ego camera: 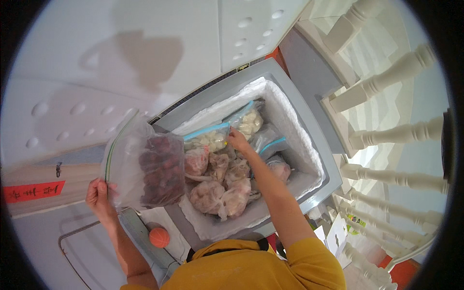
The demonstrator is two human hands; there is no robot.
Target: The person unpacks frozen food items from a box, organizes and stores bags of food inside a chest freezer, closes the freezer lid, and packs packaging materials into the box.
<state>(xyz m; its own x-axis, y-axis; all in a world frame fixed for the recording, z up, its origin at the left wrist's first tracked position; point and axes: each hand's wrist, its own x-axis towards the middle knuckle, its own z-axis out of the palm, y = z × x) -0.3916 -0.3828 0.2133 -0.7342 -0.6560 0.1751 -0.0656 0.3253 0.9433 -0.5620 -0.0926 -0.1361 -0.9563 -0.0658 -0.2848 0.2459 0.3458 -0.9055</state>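
My left hand [102, 195] grips the edge of a clear zip bag [163, 168] with dark red frozen pieces in it, held at the left rim of a frosted chest freezer [331, 174]. Inside the freezer, my right hand [237, 140] is at the end of a blue-topped zip bag [210, 139] of pale pieces, its fingertips pinched at the bag's corner. Another such bag [250, 121] lies just beyond. Several knotted plastic bags of frozen meat [206, 195] lie nearer me. A grey bag with a blue zip [270, 143] is right of my hand.
The raised freezer lid [195, 40] stands behind. White balusters [391, 134] and stair steps [311, 83] run along the right. A small orange ball [159, 237] lies at lower left, beside a grey ledge [145, 239]. White frost [308, 145] lines the freezer walls.
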